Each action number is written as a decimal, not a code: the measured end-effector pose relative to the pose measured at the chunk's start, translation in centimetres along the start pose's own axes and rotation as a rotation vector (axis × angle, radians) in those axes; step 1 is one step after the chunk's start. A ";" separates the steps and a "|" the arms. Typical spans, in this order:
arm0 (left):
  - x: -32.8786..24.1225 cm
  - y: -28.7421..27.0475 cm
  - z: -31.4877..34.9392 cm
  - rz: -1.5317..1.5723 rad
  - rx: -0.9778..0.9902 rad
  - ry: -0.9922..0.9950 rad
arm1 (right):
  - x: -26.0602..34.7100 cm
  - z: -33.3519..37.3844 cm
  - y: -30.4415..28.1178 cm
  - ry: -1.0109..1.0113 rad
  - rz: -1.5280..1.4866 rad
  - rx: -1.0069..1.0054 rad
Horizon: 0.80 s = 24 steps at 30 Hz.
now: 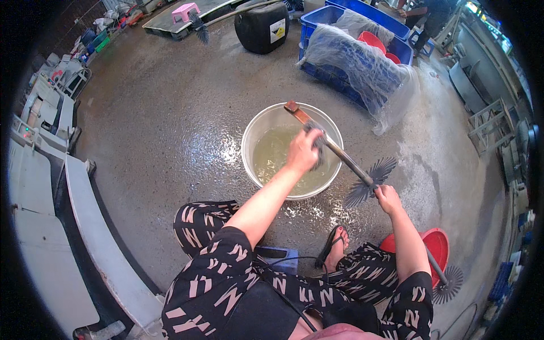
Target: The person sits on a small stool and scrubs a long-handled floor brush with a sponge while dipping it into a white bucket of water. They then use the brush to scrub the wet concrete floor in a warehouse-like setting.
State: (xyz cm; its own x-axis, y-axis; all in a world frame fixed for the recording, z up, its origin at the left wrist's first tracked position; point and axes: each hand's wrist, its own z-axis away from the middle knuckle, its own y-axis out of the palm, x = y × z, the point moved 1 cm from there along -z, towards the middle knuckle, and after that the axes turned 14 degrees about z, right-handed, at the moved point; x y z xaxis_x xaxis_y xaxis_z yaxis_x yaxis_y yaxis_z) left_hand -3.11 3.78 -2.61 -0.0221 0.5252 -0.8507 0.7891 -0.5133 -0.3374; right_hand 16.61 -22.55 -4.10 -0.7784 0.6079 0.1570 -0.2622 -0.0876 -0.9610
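A long metal shaft (352,165) slants over a white round bucket (245,159) holding cloudy, greenish water (272,148). My right hand (388,199) is closed round its lower right end, beside a dark disc of thin radiating blades (383,169). Above the bucket, my left hand (303,151) is closed on a dark grey wad (319,154) pressed against the shaft; whether it is a cloth or a pad is unclear. Past that hand, the shaft's far end is copper-coloured with a small brown block (291,106).
By my right forearm lie a red basin (437,245) and another bladed disc (449,284) on a rod. A blue low stool (281,262) is beneath me. Ahead stand a black drum (256,33) and blue crates (334,79) draped with netting. White panels (45,255) line the left; the floor (170,130) is wet.
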 end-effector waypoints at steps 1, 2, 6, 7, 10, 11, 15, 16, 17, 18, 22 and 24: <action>-0.5 0.5 1.4 0.029 0.080 0.024 | -0.4 -0.1 0.0 0.012 -0.009 0.034; -0.9 1.0 2.0 0.058 0.161 0.048 | -0.6 -0.2 0.0 0.026 -0.017 0.068; 0.5 0.2 -0.3 -0.128 0.001 0.211 | -0.1 0.1 -0.4 0.002 0.026 0.048; 1.2 -1.3 -1.7 -0.137 -0.055 0.152 | 0.6 0.3 -1.0 0.001 0.022 0.035; 2.0 -2.1 -2.2 -0.105 -0.143 0.047 | 0.1 -0.1 -0.5 -0.008 0.038 0.010; 1.8 -1.7 -2.1 -0.080 -0.154 0.024 | -0.1 -0.2 -0.2 -0.005 0.048 0.006; 0.0 -1.0 -0.5 0.093 0.128 0.148 | -0.8 0.0 0.2 0.016 0.053 0.044; -0.6 -2.7 -2.3 0.151 0.064 0.093 | -1.3 0.0 0.5 0.016 0.068 0.035; -0.8 -4.7 -4.5 0.154 -0.052 0.121 | -1.4 0.0 0.8 0.012 0.079 0.028; -0.8 -6.7 -6.5 0.054 -0.156 0.058 | -1.0 0.1 1.0 0.006 0.075 0.034; 2.0 -8.5 -10.5 -0.226 0.094 0.089 | -0.3 0.1 0.4 -0.010 0.038 0.039; 2.7 -8.1 -10.3 -0.277 0.203 0.136 | -0.3 -0.1 0.0 0.008 0.078 0.008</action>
State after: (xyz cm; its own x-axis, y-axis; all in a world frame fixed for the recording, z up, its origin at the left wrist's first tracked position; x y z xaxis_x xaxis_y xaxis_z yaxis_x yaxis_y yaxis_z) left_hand -3.21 16.36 1.98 -0.1252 0.7416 -0.6591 0.6263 -0.4562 -0.6322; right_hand 16.87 -22.65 -4.19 -0.7920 0.6053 0.0797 -0.2053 -0.1410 -0.9685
